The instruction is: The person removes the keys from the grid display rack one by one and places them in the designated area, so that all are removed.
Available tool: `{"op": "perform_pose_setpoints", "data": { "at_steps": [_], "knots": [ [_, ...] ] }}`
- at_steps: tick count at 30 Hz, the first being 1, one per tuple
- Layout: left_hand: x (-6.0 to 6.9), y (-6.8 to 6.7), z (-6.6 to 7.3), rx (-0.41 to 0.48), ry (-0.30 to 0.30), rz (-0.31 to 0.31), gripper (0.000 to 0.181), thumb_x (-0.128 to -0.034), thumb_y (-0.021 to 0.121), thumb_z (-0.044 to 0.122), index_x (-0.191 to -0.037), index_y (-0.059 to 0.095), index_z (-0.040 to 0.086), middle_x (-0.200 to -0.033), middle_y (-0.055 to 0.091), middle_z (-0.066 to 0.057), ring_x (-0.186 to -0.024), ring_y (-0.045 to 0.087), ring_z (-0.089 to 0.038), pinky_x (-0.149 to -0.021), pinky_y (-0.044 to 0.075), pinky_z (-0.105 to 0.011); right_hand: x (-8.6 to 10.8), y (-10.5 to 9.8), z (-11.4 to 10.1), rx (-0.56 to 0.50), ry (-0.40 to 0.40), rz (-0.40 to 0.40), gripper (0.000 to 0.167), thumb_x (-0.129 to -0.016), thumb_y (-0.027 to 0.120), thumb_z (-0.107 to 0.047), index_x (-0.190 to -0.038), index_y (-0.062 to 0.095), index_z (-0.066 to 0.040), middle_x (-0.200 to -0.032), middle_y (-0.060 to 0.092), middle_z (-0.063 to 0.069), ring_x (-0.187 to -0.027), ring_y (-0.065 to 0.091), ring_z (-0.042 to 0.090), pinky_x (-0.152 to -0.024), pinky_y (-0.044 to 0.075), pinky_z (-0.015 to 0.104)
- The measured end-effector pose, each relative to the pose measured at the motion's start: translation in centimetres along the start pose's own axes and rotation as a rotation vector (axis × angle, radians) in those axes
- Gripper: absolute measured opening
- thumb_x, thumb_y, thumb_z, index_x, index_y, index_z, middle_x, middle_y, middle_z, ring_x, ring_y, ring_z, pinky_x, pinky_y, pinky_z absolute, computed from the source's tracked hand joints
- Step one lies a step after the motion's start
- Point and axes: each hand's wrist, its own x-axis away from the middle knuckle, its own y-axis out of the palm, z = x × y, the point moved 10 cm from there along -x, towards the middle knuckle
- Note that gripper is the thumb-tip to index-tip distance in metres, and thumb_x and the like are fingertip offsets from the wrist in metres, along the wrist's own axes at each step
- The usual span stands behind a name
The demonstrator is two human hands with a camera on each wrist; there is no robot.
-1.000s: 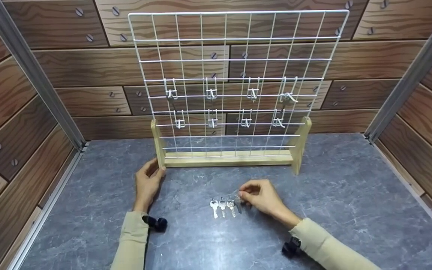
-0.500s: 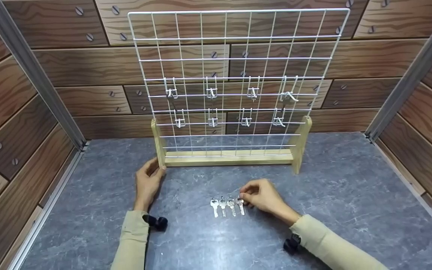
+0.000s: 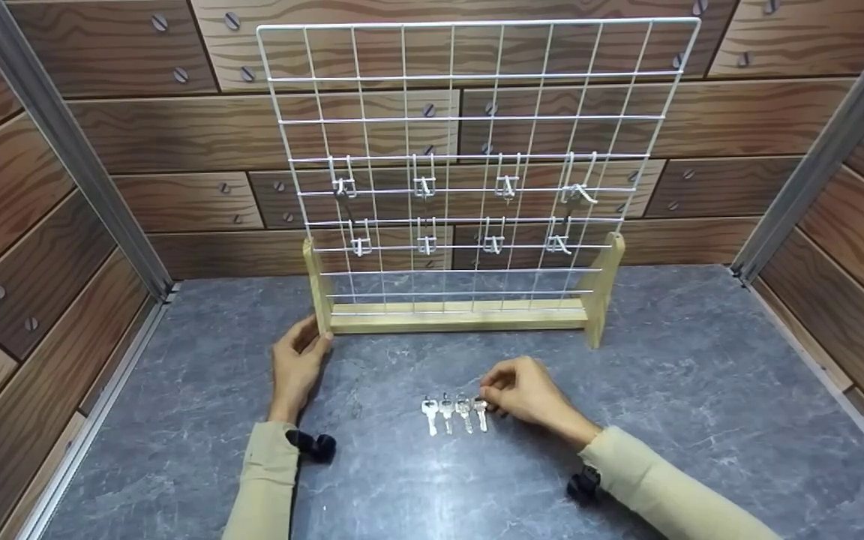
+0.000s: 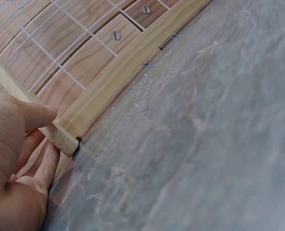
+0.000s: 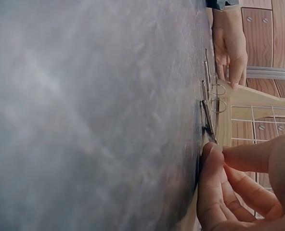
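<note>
A white wire grid rack [image 3: 451, 118] stands in a wooden base [image 3: 458, 324]. My left hand [image 3: 298, 367] holds the base's left wooden foot [image 4: 60, 137], thumb in front and fingers behind. In front of the rack, several silver keys lie in a row on the table, each with its blade toward me. At the row's right end, my right hand [image 3: 526, 390] pinches the rightmost key [image 3: 481, 417] by its top between thumb and forefinger. In the right wrist view, thin wire rings [image 5: 219, 105] stand up from the keys; the pinched part is mostly hidden by fingertips.
Two rows of white hooks, including an upper-row hook [image 3: 424, 186] and a lower-row hook [image 3: 493, 244], hang on the grid. Behind is a wood-patterned wall [image 3: 199, 131]. The grey marbled tabletop [image 3: 702, 390] has metal framing [image 3: 102, 382] along its left side.
A second ago the rightmost key looked dark and tilted at my right fingertips; now it is bright and lies in line with the others. My left hand keeps its place on the foot.
</note>
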Motion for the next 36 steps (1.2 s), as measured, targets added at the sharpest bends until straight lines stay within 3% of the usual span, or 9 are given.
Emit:
{"op": "perform_pose_setpoints", "data": {
  "at_steps": [18, 25, 36],
  "knots": [
    [0.1, -0.1, -0.2, -0.02, -0.02, -0.002, 0.047, -0.0994, 0.071, -0.004, -0.146, 0.061, -0.006, -0.145, 0.061, -0.031, -0.135, 0.061, -0.044, -0.093, 0.06, -0.016, 0.4, -1.2, -0.7, 0.038, 0.002, 0.017, 0.014, -0.092, 0.08, -0.004, -0.106, 0.079, 0.0, -0.087, 0.078, 0.008, -0.068, 0.072, 0.017, -0.056, 0.064, 0.03],
    [0.0, 0.0, 0.3, -0.014, 0.023, 0.002, 0.046, -0.0992, 0.071, -0.004, -0.144, 0.061, -0.008, -0.142, 0.062, -0.034, -0.134, 0.061, -0.047, -0.095, 0.059, -0.014, 0.0, -4.2, -4.0, 0.113, -0.167, 0.115, 0.016, -0.091, 0.081, -0.007, -0.106, 0.08, 0.0, -0.097, 0.08, 0.012, -0.082, 0.072, 0.017, -0.074, 0.063, 0.021],
    [0.0, -0.1, 0.3, -0.008, 0.018, 0.016, 0.046, -0.0973, 0.073, -0.006, -0.142, 0.063, -0.007, -0.141, 0.063, -0.034, -0.133, 0.063, -0.046, -0.095, 0.06, -0.016, 0.3, -10.9, -7.9, -0.024, -0.242, 0.274, 0.018, -0.094, 0.08, -0.005, -0.11, 0.079, 0.002, -0.104, 0.08, 0.019, -0.081, 0.07, 0.011, -0.075, 0.061, 0.019]
  ]
}}
